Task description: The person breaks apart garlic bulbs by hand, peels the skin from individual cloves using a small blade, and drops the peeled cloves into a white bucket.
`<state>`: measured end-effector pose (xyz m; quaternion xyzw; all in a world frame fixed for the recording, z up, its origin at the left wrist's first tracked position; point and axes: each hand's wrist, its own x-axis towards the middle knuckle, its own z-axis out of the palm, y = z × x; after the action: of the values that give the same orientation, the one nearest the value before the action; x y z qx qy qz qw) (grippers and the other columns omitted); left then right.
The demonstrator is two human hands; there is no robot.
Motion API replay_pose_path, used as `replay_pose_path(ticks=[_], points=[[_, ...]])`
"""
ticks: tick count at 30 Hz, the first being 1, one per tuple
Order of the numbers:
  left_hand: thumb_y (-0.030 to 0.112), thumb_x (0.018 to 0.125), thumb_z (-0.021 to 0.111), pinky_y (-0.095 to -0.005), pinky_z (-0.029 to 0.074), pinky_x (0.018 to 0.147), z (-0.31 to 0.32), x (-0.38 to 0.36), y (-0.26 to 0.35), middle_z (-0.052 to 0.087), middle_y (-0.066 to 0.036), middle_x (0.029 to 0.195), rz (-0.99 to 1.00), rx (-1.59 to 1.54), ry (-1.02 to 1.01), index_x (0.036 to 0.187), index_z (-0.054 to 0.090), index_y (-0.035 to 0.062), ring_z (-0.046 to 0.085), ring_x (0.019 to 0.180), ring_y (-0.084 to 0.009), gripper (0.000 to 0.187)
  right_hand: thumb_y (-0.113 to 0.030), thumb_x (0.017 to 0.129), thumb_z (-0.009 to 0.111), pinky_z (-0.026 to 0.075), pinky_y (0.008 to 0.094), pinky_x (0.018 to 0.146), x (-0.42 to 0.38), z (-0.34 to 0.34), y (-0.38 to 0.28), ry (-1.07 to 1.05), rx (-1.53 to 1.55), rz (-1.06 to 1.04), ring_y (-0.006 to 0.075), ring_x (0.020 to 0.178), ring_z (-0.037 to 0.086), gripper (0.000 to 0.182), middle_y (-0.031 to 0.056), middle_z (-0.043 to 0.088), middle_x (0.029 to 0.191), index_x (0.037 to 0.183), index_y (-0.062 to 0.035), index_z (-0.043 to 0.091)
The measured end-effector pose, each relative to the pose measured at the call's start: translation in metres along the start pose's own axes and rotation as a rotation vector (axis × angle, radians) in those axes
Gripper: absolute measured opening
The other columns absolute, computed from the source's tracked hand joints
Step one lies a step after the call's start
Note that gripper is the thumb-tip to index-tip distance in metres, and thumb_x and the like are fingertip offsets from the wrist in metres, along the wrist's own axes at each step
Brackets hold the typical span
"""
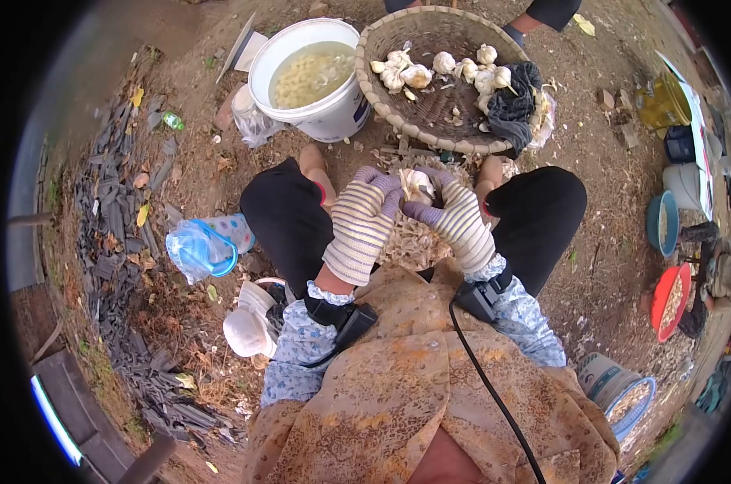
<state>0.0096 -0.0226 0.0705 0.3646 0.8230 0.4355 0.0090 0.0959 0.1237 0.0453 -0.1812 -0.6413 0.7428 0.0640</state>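
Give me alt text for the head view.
Both striped-gloved hands, left hand and right hand, grip one white garlic bulb over a heap of papery garlic skins. Ahead sit a round woven basket of garlic bulbs and a white plastic bucket of peeled cloves.

Woven wicker basket [381,97]; glossy plastic bucket [333,113]; knit striped gloves [361,226].

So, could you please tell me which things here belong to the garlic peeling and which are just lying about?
In use:
left hand
right hand
garlic bulb held by both hands
woven basket of garlic bulbs
white bucket of peeled cloves
pile of skins

Lying about:
white hat
blue plastic bag
green bottle
dark cloth
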Motion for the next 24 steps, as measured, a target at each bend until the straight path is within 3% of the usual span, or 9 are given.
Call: replay_pose_path(ticks=[1, 3, 5, 10, 14, 16, 19, 23, 24], points=[[0.002, 0.077, 0.070, -0.0333, 0.049, 0.071, 0.002, 0.000, 0.003, 0.060, -0.012, 0.092, 0.062, 0.124, 0.013, 0.096, 0.067, 0.0025, 0.061, 0.081, -0.0255, 0.019, -0.017, 0.075, 0.082, 0.052, 0.0262, 0.078, 0.001, 0.000, 0.003, 0.008, -0.059, -0.015, 0.0109, 0.091, 0.061, 0.055, 0.0078, 0.067, 0.102, 0.120, 0.0027, 0.057], [0.002, 0.078, 0.070, -0.0337, 0.049, 0.070, 0.001, 0.001, 0.010, 0.060, -0.012, 0.091, 0.010, 0.038, 0.047, 0.096, 0.066, 0.0021, 0.061, 0.080, -0.0264, 0.018, -0.018, 0.074, 0.082, 0.052, 0.0266, 0.078, -0.002, -0.003, -0.006, 0.011, -0.057, 0.000, 0.0113, 0.091, 0.061, 0.057, 0.0085, 0.067, 0.102, 0.121, 0.0024, 0.057], [0.002, 0.078, 0.070, -0.0342, 0.050, 0.069, -0.002, 0.003, 0.014, 0.059, -0.013, 0.092, -0.207, -0.161, -0.027, 0.098, 0.065, 0.0020, 0.061, 0.077, -0.0276, 0.020, -0.018, 0.073, 0.083, 0.052, 0.0270, 0.077, -0.002, -0.002, -0.007, 0.007, -0.056, 0.013, 0.0117, 0.091, 0.061, 0.058, 0.0092, 0.067, 0.102, 0.122, 0.0020, 0.057], [0.000, 0.078, 0.065, -0.0386, 0.050, 0.067, 0.005, 0.002, -0.004, 0.060, -0.015, 0.078, 0.139, 0.254, 0.099, 0.088, 0.062, 0.0028, 0.060, 0.076, -0.0325, 0.011, -0.019, 0.072, 0.083, 0.052, 0.0275, 0.080, -0.002, -0.002, 0.007, -0.018, -0.179, -0.021, 0.0130, 0.091, 0.061, 0.061, 0.0096, 0.066, 0.104, 0.123, 0.0022, 0.056], [0.000, 0.079, 0.062, -0.0379, 0.049, 0.066, 0.007, 0.003, -0.008, 0.061, -0.015, 0.079, 0.184, 0.357, 0.159, 0.088, 0.062, 0.0032, 0.061, 0.076, -0.0330, 0.009, -0.016, 0.072, 0.082, 0.051, 0.0263, 0.081, -0.007, -0.003, -0.006, -0.047, -0.010, 0.039, 0.0121, 0.090, 0.061, 0.060, 0.0080, 0.066, 0.104, 0.123, 0.0022, 0.055], [0.001, 0.082, 0.062, -0.0357, 0.049, 0.066, 0.005, 0.004, -0.021, 0.062, -0.015, 0.080, -0.059, 0.143, 0.009, 0.090, 0.062, 0.0028, 0.061, 0.074, -0.0309, 0.008, -0.013, 0.072, 0.082, 0.050, 0.0253, 0.082, -0.012, -0.004, -0.023, -0.107, 0.003, 0.078, 0.0110, 0.092, 0.060, 0.060, 0.0058, 0.065, 0.107, 0.124, 0.0015, 0.055], [0.004, 0.085, 0.063, -0.0332, 0.049, 0.065, 0.015, 0.008, -0.051, 0.064, -0.014, 0.080, -0.112, -0.111, 0.086, 0.091, 0.062, 0.0029, 0.061, 0.071, -0.0257, 0.006, -0.010, 0.072, 0.082, 0.049, 0.0244, 0.084, -0.018, -0.002, -0.025, -0.188, 0.177, 0.132, 0.0103, 0.094, 0.060, 0.060, 0.0039, 0.065, 0.107, 0.125, 0.0010, 0.055], [0.006, 0.089, 0.061, -0.0320, 0.048, 0.062, 0.023, 0.001, -0.092, 0.064, -0.010, 0.073, -0.117, 0.128, 0.161, 0.091, 0.063, 0.0030, 0.060, 0.065, -0.0221, 0.004, -0.008, 0.071, 0.082, 0.049, 0.0249, 0.088, -0.017, -0.003, -0.029, -0.221, 0.259, 0.137, 0.0119, 0.100, 0.059, 0.065, 0.0058, 0.063, 0.113, 0.128, 0.0004, 0.052], [0.012, 0.093, 0.060, -0.0325, 0.047, 0.061, 0.022, 0.001, -0.097, 0.062, -0.010, 0.069, -0.298, 0.011, 0.091, 0.090, 0.063, 0.0023, 0.059, 0.063, -0.0206, 0.010, -0.008, 0.071, 0.082, 0.049, 0.0249, 0.088, -0.015, -0.005, -0.028, -0.219, 0.259, 0.136, 0.0119, 0.100, 0.059, 0.065, 0.0058, 0.063, 0.113, 0.128, 0.0004, 0.052]])
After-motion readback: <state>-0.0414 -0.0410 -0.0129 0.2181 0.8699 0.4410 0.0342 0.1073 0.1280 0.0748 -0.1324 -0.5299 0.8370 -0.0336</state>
